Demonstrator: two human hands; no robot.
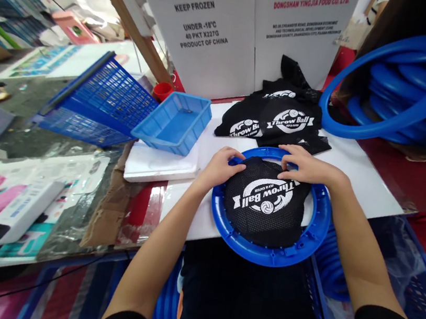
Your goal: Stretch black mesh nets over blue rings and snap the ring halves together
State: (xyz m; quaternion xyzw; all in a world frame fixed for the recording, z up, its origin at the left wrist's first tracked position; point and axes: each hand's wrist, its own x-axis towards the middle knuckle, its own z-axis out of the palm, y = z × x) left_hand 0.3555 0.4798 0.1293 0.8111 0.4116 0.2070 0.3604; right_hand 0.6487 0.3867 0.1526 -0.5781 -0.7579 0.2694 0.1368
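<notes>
A blue plastic ring (224, 222) lies at the front edge of the white tabletop, its near side jutting past the edge. Across its opening is a black mesh net (255, 226) printed "Throw Ball", upside down to me; gaps show between net and ring at the right and far side. My left hand (223, 167) is at the ring's far left, thumb and fingers closed on the net's edge. At the far right, my right hand (304, 166) pinches the net's edge, its fingers over the ring. The fingertips are partly hidden.
More black printed nets (271, 112) are heaped behind the ring. Loose blue rings (397, 90) are piled at the right. On the left are a light blue tray (178, 123), a blue basket (103, 96) and a red cup (162, 90). A white carton (208, 48) stands at the back.
</notes>
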